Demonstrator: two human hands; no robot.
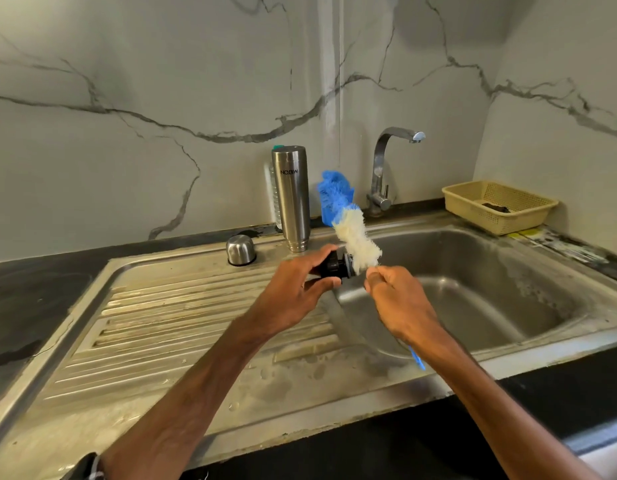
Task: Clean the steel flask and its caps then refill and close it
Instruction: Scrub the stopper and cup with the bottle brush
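The steel flask stands upside down at the back of the sink's draining board. Its steel outer cap sits dome-up to the flask's left. My left hand grips the black inner cap over the basin's left edge. My right hand holds the handle of a bottle brush with white and blue bristles. The white bristles touch the inner cap's end. The blue handle tip sticks out below my right wrist.
The steel sink has a ribbed draining board on its left and a chrome tap behind, with no water running. A yellow plastic basket sits at the back right. A clear plastic bottle stands behind the flask.
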